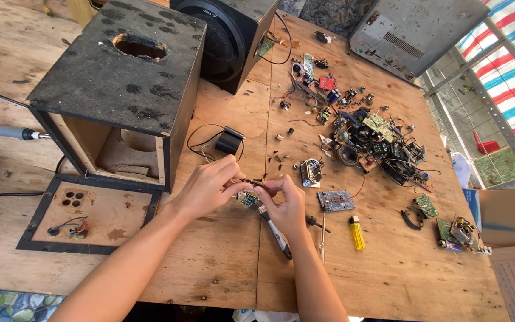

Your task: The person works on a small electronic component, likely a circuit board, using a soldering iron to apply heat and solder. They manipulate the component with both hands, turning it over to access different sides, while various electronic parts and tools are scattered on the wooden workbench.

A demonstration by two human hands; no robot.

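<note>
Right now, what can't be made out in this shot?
Head view only:
- Small green board: mostly hidden by left hand and right hand.
- Speaker box: inside in shadow.
- Parts pile: pieces too small to tell apart.
- Grey metal case: cut off by top edge.

Plywood table (pixel 222 262): speaker box (pixel 120 83), lighter (pixel 357 232), prob. circuit scraps (pixel 377 140).

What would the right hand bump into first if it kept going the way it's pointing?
Probably the left hand: the right hand points up-left and their fingertips already meet around the small circuit board.
</note>
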